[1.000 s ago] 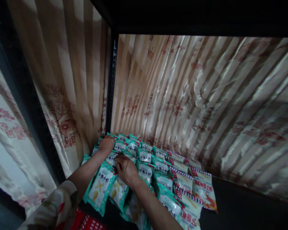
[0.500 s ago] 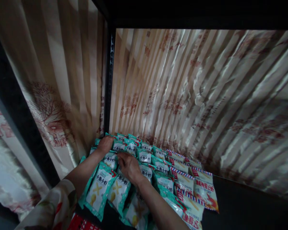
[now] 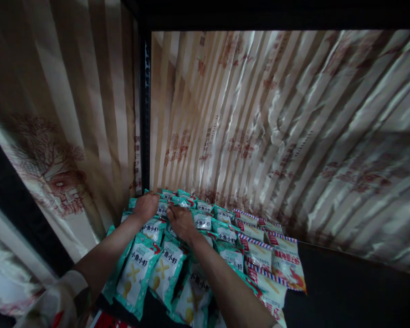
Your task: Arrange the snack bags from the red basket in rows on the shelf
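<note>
Several teal snack packets (image 3: 164, 269) lie in overlapping rows on a dark shelf (image 3: 345, 291). My left hand (image 3: 145, 207) rests with curled fingers on the packets at the back left corner. My right hand (image 3: 181, 222) is just beside it, fingers bent and pinching a teal packet in the back rows. To the right of the teal rows lies a row of red, white and blue striped packets (image 3: 280, 264).
Striped beige curtain cloth (image 3: 259, 127) lines the back and left side of the shelf. A black metal upright (image 3: 144, 114) stands at the back left corner. A red item (image 3: 104, 320) shows at the bottom edge. Bare dark shelf lies at the right.
My right hand has moved from the middle rows toward the back, closer to my left hand. The view has shifted slightly right and down.
</note>
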A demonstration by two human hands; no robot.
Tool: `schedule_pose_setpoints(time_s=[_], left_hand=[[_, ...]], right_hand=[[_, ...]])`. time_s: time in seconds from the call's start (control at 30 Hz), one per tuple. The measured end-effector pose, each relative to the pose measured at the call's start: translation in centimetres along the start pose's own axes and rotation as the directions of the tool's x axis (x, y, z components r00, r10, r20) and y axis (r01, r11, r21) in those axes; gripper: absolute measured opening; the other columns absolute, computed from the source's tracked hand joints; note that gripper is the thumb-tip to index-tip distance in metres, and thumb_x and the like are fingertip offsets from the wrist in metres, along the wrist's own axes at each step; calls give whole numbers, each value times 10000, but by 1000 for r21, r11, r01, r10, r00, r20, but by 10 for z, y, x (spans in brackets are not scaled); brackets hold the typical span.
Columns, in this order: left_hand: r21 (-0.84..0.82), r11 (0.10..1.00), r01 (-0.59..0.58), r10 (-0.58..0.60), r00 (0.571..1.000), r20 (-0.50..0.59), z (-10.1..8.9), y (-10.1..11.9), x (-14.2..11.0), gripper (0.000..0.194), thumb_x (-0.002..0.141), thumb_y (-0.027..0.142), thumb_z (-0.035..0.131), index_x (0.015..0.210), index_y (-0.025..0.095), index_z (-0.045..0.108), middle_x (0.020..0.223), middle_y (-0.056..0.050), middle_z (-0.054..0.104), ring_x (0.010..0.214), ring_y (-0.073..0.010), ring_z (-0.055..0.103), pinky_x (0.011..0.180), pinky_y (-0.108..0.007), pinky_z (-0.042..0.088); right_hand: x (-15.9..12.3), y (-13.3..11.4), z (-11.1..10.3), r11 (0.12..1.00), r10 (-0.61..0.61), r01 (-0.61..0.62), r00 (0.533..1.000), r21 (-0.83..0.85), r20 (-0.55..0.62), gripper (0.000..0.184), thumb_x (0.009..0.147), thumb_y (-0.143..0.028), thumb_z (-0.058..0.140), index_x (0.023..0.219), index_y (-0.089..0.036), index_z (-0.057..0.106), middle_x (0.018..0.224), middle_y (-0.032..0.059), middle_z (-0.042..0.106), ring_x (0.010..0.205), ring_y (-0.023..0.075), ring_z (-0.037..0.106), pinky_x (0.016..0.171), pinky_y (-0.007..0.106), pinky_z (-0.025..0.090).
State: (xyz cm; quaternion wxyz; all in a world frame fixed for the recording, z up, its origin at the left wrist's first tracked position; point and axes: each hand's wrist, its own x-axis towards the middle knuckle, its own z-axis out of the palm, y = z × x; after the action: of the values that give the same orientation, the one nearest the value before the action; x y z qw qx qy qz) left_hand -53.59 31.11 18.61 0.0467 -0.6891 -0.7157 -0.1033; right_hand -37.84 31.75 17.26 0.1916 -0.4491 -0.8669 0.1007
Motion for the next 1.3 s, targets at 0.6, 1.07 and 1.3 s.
schedule_pose_setpoints(time_s=[0.6, 1.07, 1.3], left_hand=[[-18, 967, -253, 249, 960, -130, 20, 68, 14, 295, 817, 72, 416, 1046, 158, 582, 1141, -103, 552, 1159, -214, 418, 976, -336, 366], [-32, 929, -369, 368, 929, -34, 13, 60, 1, 230, 860, 156, 413, 859, 180, 642, 928, -69, 610, 980, -190, 524, 862, -293, 428], [-84, 884, -460, 467, 877, 111, 10, 68, -11, 258, 819, 90, 427, 832, 207, 657, 880, -49, 646, 928, -177, 559, 837, -279, 423]], right_hand=[[-6, 74, -35, 994, 72, -81, 989, -66, -129, 267, 868, -192, 420, 957, -204, 671, 976, 50, 698, 939, 167, 606, 904, 278, 374], [-2, 80, -27, 998, 45, -46, 998, -32, -42, 273, 876, -187, 404, 913, -173, 674, 956, 70, 693, 934, 156, 597, 866, 237, 387], [-27, 75, -33, 1000, 9, -8, 984, 3, -179, 247, 857, -161, 448, 905, -179, 690, 934, 55, 698, 921, 163, 589, 887, 258, 380]])
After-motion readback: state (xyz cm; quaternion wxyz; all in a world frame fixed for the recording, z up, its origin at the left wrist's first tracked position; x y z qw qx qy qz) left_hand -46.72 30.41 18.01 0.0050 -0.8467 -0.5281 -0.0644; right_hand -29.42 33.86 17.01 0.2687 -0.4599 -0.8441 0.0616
